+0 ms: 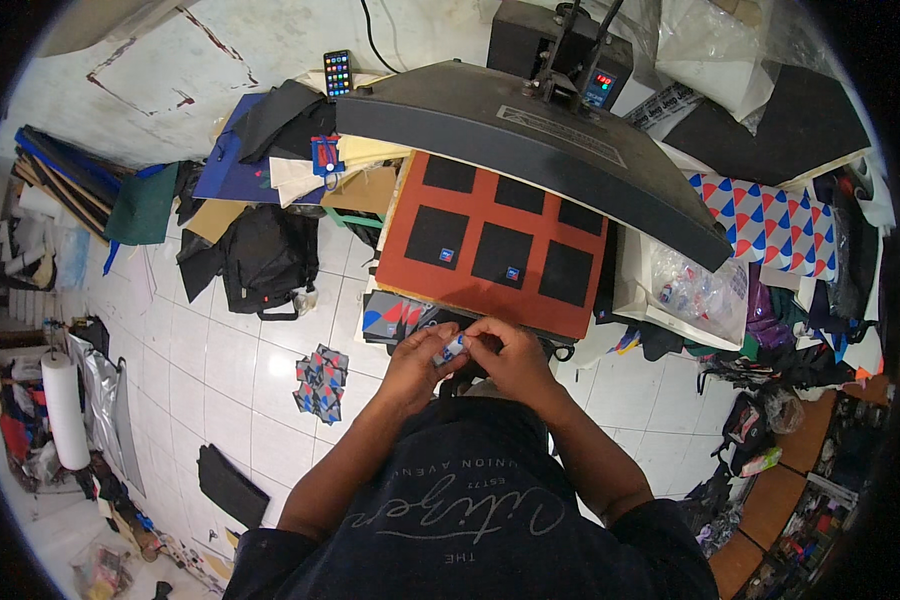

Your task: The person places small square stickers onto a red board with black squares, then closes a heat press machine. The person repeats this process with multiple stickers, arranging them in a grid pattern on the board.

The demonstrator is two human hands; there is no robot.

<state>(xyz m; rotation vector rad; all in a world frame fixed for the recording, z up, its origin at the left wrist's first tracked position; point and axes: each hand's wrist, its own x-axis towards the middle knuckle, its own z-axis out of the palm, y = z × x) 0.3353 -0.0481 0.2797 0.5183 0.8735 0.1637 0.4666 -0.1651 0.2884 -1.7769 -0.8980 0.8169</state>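
Close to my body, my left hand (420, 362) and my right hand (512, 362) pinch a small whitish piece with blue print (451, 349) between them. It looks like a transfer film, partly covered by my fingertips. Just beyond lies the orange-red pad (460, 220) of a heat press, with several black fabric squares on it. Two of these, a left one (425, 238) and a middle one (490, 268), each carry a small blue-and-red label (449, 255) near a lower corner. The right-hand square (567, 272) shows no label. The dark upper plate (530, 140) is raised over the pad's far part.
To the right of the press stands a white box (635, 270) holding clear plastic film pieces. Patterned grey, red and blue sheets (770, 225) lie behind it. A control box with a lit display (600, 88) and a phone (338, 75) are at the back. A black bag (265, 258) rests on the tiled floor.
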